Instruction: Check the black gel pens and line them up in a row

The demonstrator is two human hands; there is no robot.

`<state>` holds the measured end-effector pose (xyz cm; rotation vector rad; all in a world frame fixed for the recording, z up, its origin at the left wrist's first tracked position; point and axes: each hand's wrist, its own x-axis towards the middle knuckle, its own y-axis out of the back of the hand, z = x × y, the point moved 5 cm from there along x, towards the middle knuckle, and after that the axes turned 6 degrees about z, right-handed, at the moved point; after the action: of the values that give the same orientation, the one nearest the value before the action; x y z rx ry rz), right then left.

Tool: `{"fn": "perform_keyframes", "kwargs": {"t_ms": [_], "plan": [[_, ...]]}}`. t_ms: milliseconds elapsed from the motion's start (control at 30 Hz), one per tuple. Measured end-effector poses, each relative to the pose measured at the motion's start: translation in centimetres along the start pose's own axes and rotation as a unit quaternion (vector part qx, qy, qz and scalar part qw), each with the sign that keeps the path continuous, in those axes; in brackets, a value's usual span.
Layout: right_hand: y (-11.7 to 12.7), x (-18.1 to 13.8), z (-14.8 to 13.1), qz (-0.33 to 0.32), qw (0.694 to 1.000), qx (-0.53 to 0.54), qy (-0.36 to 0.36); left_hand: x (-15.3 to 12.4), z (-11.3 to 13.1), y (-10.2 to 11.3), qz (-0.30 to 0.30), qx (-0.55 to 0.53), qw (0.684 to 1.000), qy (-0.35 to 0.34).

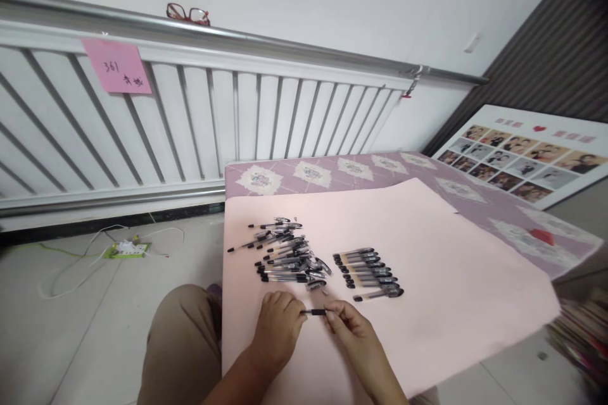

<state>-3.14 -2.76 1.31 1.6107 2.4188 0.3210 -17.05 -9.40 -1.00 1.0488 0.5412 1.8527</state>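
Observation:
My left hand [278, 323] and my right hand [349, 323] meet over the near part of a pink sheet [451, 266], both pinching the ends of one black pen [314, 312] held level between them. Just beyond the hands lies a loose heap of several pens and caps [285, 253]. To its right, a neat row of several capped pens [370, 272] lies side by side.
The pink sheet covers a low table with a purple patterned cloth [332, 171]. A white radiator [190, 120] with a pink note [116, 66] and glasses [187, 14] stands behind. A photo board [522, 155] leans at right. Cables [126, 247] lie on the floor at left; my knee [183, 335] is below.

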Motion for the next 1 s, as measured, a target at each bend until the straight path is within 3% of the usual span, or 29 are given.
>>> {"fn": "perform_keyframes", "kwargs": {"t_ms": [367,633,900,1000], "plan": [[-0.15,0.21,0.92,0.04,0.99,-0.132,0.04,0.07,0.15,0.33,0.0,-0.016,1.0,0.001],[-0.1,0.1,0.1,0.014,0.997,-0.058,0.057,0.03,0.1,0.23,0.001,-0.014,1.0,0.001],[-0.39,0.27,0.89,0.062,0.979,-0.185,0.055,-0.04,0.17,0.35,0.002,-0.018,1.0,0.0],[-0.3,0.1,0.84,0.05,0.982,-0.174,0.046,0.01,0.13,0.32,0.001,-0.018,1.0,0.004]]}}
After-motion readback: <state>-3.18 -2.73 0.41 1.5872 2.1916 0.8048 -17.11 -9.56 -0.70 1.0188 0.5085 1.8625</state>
